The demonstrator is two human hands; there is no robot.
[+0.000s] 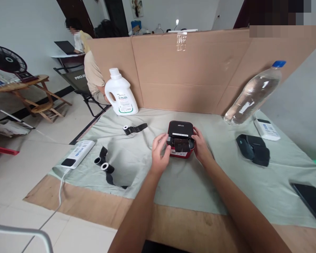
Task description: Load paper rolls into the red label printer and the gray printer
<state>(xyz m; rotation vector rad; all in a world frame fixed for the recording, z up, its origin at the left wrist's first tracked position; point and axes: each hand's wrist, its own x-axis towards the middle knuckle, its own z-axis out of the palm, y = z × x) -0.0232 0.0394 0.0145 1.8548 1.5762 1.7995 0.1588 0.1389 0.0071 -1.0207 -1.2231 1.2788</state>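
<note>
A small red and black label printer (180, 135) sits on the pale green cloth (152, 168), its lid raised and a dark roll showing in its bay. My left hand (160, 151) curls against the printer's left side, fingers bent at the bay. My right hand (201, 146) cups its right side, fingers pressed on the casing. Both hands grip the printer between them.
Dark label rolls with loose tape lie at left (133, 129) and nearer (104, 166). A white power strip (79, 153), white detergent jug (120, 92), tilted water bottle (254, 93), black device (253, 149), white box (266, 129) and phone (312, 200) surround. Cardboard wall (189, 70) behind; a seated person (91, 68) beyond.
</note>
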